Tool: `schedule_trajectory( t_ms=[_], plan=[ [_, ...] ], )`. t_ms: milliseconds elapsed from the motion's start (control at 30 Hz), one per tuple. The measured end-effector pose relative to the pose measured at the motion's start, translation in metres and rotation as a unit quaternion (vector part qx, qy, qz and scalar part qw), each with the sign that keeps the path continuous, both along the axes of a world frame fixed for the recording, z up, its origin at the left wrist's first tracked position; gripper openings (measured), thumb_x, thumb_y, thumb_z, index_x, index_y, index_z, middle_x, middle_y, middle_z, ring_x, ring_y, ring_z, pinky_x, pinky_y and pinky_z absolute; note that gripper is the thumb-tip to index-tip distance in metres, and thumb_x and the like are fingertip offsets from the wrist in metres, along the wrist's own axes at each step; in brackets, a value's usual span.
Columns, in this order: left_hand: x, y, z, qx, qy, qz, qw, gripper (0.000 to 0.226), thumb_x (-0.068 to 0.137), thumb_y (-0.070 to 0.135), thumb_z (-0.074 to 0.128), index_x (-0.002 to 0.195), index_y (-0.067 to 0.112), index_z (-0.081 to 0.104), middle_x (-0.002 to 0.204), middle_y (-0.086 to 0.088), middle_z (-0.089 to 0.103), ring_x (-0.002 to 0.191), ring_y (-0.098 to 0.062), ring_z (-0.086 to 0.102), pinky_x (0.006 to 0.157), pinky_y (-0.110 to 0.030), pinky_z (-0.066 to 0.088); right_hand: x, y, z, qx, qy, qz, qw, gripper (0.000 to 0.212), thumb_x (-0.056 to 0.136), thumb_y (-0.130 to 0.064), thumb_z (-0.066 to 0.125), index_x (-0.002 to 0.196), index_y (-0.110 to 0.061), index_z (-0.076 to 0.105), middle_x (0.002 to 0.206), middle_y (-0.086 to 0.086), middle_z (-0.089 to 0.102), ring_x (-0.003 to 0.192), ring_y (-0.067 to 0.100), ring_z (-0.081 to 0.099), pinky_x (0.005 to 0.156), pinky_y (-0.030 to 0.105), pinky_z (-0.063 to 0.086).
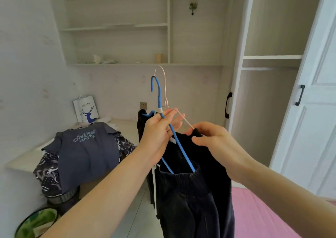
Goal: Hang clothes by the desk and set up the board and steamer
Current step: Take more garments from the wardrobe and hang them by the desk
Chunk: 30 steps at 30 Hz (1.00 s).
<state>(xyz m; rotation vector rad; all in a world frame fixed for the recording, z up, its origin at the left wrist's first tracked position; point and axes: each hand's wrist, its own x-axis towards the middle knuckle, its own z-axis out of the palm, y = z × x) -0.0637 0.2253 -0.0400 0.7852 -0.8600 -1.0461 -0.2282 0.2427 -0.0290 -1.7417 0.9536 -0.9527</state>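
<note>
Two hands hold up a blue hanger [158, 94] and a pale pink hanger [165, 88], both carrying dark clothes, in front of a table [23, 160]

The left hand [158, 130] grips the blue hanger just below its hook, thumb and fingers closed round the wire; dark trousers [189, 192] with an elastic waistband hang from it. The right hand [218, 145] is close beside it, pinching a black garment [212, 165] where the pink hanger's arm enters the cloth (what kind of garment cannot be told). Both hooks point up, free of any rail. To the left, a grey printed T-shirt [89, 147] and a patterned garment [49, 176] drape over the table's edge, with a paper bag [86, 110] standing behind them against the wall. White shelves [116, 27] are above, and an open wardrobe door [318, 110] is on the right
</note>
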Motion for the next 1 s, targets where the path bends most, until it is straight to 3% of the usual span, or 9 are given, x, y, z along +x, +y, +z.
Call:
schedule_trajectory(
  t_ms=[133, 233, 400, 533, 600, 667, 767, 867, 1000],
  plan=[
    [0.039, -0.009, 0.005, -0.005, 0.046, 0.010, 0.999, 0.023, 0.094, 0.006, 0.055, 0.115, -0.004, 0.059, 0.120, -0.011, 0.063, 0.102, -0.022, 0.070, 0.087, -0.031, 0.055, 0.044, -0.005, -0.011, -0.023, 0.001, 0.019, 1.000, 0.021, 0.090, -0.007, 0.054, 0.092, -0.023, 0.068, 0.093, -0.009, 0.069, 0.084, -0.001, 0.063, 0.073, 0.016, 0.044],
    [0.068, -0.016, 0.006, -0.005, 0.094, 0.010, 0.995, 0.028, 0.095, 0.003, 0.053, 0.120, -0.007, 0.054, 0.120, -0.016, 0.062, 0.101, -0.025, 0.070, 0.086, -0.032, 0.055, 0.079, -0.015, -0.021, -0.032, -0.015, 0.017, 0.999, 0.023, 0.091, -0.002, 0.053, 0.095, -0.019, 0.068, 0.089, -0.007, 0.070, 0.078, -0.002, 0.065, 0.065, 0.009, 0.046],
    [0.115, -0.034, 0.001, 0.009, 0.168, 0.012, 0.986, 0.034, 0.102, 0.006, 0.040, 0.134, -0.005, 0.041, 0.129, -0.020, 0.058, 0.105, -0.027, 0.067, 0.094, -0.034, 0.050, 0.134, -0.030, -0.040, -0.042, -0.013, 0.028, 0.999, 0.024, 0.092, -0.003, 0.050, 0.095, -0.021, 0.067, 0.087, 0.009, 0.071, 0.081, 0.029, 0.068, 0.075, 0.038, 0.056],
    [0.154, -0.044, -0.007, 0.024, 0.150, 0.031, 0.988, 0.041, 0.102, 0.008, 0.038, 0.142, -0.004, 0.033, 0.126, -0.017, 0.061, 0.108, -0.024, 0.065, 0.099, -0.034, 0.045, 0.171, -0.050, -0.050, -0.081, 0.039, 0.028, 0.996, 0.022, 0.094, -0.015, 0.051, 0.091, -0.030, 0.066, 0.082, 0.016, 0.068, 0.076, 0.046, 0.057, 0.064, 0.050, 0.048],
    [0.171, -0.047, -0.013, 0.035, 0.150, 0.035, 0.987, 0.042, 0.102, 0.008, 0.039, 0.142, -0.004, 0.032, 0.125, -0.016, 0.061, 0.110, -0.024, 0.063, 0.098, -0.035, 0.044, 0.186, -0.060, -0.053, -0.095, 0.080, 0.027, 0.992, 0.022, 0.096, -0.019, 0.048, 0.089, -0.029, 0.066, 0.077, 0.013, 0.066, 0.068, 0.035, 0.056, 0.064, 0.044, 0.048],
    [0.186, -0.048, -0.018, 0.041, 0.138, 0.040, 0.989, 0.043, 0.100, 0.007, 0.042, 0.141, -0.005, 0.034, 0.126, -0.016, 0.059, 0.114, -0.026, 0.061, 0.098, -0.035, 0.044, 0.199, -0.072, -0.054, -0.101, 0.132, 0.030, 0.986, 0.025, 0.098, -0.019, 0.044, 0.089, -0.027, 0.066, 0.074, 0.010, 0.062, 0.061, 0.019, 0.050, 0.058, 0.027, 0.043],
    [0.204, -0.051, -0.027, 0.053, 0.096, 0.055, 0.993, 0.045, 0.095, 0.008, 0.051, 0.137, -0.002, 0.038, 0.132, -0.016, 0.056, 0.122, -0.027, 0.056, 0.107, -0.040, 0.040, 0.220, -0.091, -0.051, -0.087, 0.169, 0.040, 0.981, 0.024, 0.096, -0.014, 0.044, 0.104, -0.024, 0.064, 0.092, -0.001, 0.068, 0.076, 0.015, 0.060, 0.061, 0.016, 0.043],
    [0.221, -0.058, -0.036, 0.070, 0.024, 0.063, 0.995, 0.021, 0.096, 0.014, 0.054, 0.116, 0.014, 0.051, 0.130, -0.009, 0.056, 0.124, -0.022, 0.052, 0.112, -0.044, 0.036, 0.249, -0.106, -0.044, -0.083, 0.156, 0.051, 0.983, 0.031, 0.096, -0.014, 0.048, 0.125, -0.020, 0.055, 0.114, -0.003, 0.063, 0.103, 0.013, 0.060, 0.077, 0.019, 0.045],
    [0.243, -0.074, -0.045, 0.101, -0.068, 0.114, 0.986, 0.023, 0.097, 0.026, 0.056, 0.118, 0.018, 0.055, 0.127, -0.004, 0.055, 0.128, -0.022, 0.048, 0.112, -0.050, 0.034, 0.291, -0.124, -0.048, -0.100, 0.196, 0.085, 0.972, 0.019, 0.096, -0.020, 0.048, 0.112, -0.014, 0.056, 0.104, 0.006, 0.065, 0.087, 0.020, 0.060, 0.065, 0.027, 0.045]
  ],
)
